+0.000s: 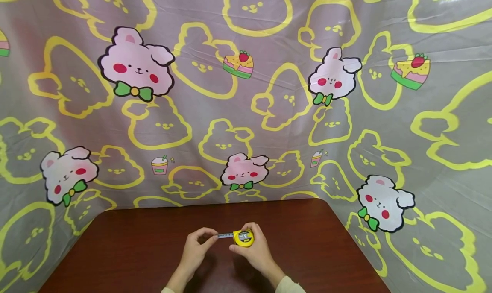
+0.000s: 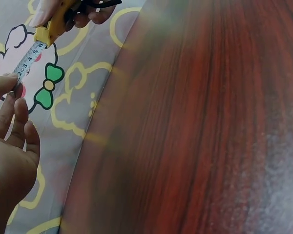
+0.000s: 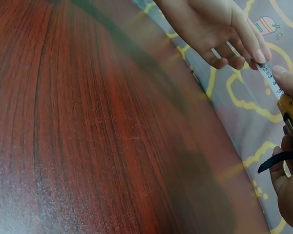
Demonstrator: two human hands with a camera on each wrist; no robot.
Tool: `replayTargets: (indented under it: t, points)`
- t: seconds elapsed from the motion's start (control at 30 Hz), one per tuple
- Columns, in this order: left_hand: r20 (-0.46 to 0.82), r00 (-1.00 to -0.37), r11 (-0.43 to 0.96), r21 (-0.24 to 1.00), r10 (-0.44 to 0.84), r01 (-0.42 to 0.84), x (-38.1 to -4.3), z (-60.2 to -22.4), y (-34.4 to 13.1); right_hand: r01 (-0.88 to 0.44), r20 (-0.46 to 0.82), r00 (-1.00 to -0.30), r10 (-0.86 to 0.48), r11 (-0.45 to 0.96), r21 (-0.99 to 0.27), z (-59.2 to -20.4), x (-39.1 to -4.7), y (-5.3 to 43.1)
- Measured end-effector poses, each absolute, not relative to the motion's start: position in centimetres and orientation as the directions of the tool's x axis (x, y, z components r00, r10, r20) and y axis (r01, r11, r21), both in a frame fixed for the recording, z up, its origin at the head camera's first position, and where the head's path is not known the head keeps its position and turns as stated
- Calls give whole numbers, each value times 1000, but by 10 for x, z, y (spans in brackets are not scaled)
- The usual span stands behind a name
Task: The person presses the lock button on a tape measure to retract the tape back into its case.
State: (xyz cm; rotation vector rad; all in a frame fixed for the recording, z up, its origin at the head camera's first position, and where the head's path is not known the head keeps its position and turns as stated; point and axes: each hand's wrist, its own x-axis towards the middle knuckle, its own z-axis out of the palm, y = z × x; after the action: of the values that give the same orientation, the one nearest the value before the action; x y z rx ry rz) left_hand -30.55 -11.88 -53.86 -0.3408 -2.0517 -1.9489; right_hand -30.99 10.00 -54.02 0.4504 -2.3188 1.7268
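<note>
My right hand (image 1: 255, 248) grips a yellow tape measure (image 1: 244, 238), its fingers over the top and its thumb below. A short length of the silver-white blade (image 1: 225, 235) sticks out to the left. The free end of the blade is pinched between thumb and fingertip of my left hand (image 1: 196, 247). In the left wrist view the blade (image 2: 29, 59) shows numbers up to about 6 beside the case. A black strap (image 3: 276, 161) hangs from the case (image 3: 290, 114) in the right wrist view. Both hands are held up above the table.
Below the hands lies a dark red-brown wooden table (image 1: 153, 246) with rounded far corners. A grey curtain (image 1: 276, 147) printed with rabbits, cakes and cups hangs along its back and both sides.
</note>
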Motion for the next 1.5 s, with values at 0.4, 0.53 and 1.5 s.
replayTargets:
  t: [0.4, 0.53, 1.5]
  points:
    - [277, -959, 69, 960, -55, 273, -306, -542, -114, -346, 332, -938, -95, 262, -901, -543, -307, 93]
    - [269, -962, 74, 962, -56, 264, -307, -543, -114, -342, 328, -940, -96, 266, -901, -542, -307, 92]
    - [250, -968, 115, 961, 21, 251, -302, -526, -96, -382, 379, -923, -67, 287, -879, -542, -303, 78]
